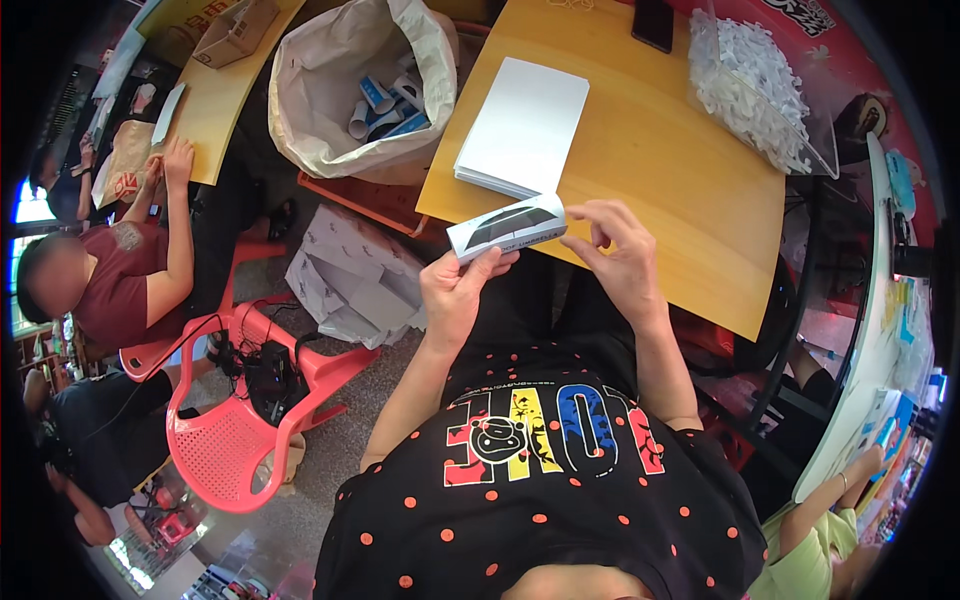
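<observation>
My left hand grips a flattened-looking card sleeve or small box, white and grey with a dark umbrella picture on it. It is held tilted in front of my body, at the near edge of the table. My right hand is at the sleeve's right end, thumb and forefinger apart, the fingertips close to its edge; whether they touch it I cannot tell. Just beyond lies a stack of white cards on the yellow wooden table.
A clear bin of small white pieces and a dark phone are on the table. Left of it stands a white sack with rolled printed sleeves inside. A pink chair holds black cables. Other people sit left and lower right.
</observation>
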`<state>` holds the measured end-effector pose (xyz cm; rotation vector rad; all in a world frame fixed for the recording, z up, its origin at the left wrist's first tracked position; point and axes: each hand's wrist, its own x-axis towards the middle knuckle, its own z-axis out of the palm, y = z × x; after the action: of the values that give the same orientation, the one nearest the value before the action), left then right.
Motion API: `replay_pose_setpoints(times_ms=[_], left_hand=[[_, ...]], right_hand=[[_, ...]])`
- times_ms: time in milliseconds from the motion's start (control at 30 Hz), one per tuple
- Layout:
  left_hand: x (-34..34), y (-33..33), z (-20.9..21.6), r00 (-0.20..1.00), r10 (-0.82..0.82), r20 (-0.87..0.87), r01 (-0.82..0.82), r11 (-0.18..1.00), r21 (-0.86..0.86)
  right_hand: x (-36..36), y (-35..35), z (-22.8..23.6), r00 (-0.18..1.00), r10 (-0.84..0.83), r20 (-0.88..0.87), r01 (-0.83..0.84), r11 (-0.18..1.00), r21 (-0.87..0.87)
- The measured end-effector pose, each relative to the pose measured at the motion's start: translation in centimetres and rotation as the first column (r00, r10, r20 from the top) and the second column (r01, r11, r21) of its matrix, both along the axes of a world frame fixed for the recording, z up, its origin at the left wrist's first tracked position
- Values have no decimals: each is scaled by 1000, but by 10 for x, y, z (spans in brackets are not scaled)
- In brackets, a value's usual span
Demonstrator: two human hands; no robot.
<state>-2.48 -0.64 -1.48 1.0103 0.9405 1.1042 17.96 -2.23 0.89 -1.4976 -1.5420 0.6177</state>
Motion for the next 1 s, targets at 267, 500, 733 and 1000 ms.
replay_pose_setpoints(times_ms=[267, 500, 733, 1000], left_hand=[[6, -1, 16, 957, 27, -288, 53, 963, 265], [14, 0, 21, 909, 110, -402, 53, 927, 372], [17, 0, 24, 896, 149, -417, 51, 900, 432], [15, -1, 22, 888, 165, -430, 53, 891, 452]], right_hand=[[10, 6, 3, 926, 192, 325, -278, 929, 243], [15, 12, 5, 863, 277, 423, -365, 920, 143], [12, 13, 0, 880, 244, 407, -327, 933, 148], [9, 15, -2, 902, 226, 369, -327, 914, 241]])
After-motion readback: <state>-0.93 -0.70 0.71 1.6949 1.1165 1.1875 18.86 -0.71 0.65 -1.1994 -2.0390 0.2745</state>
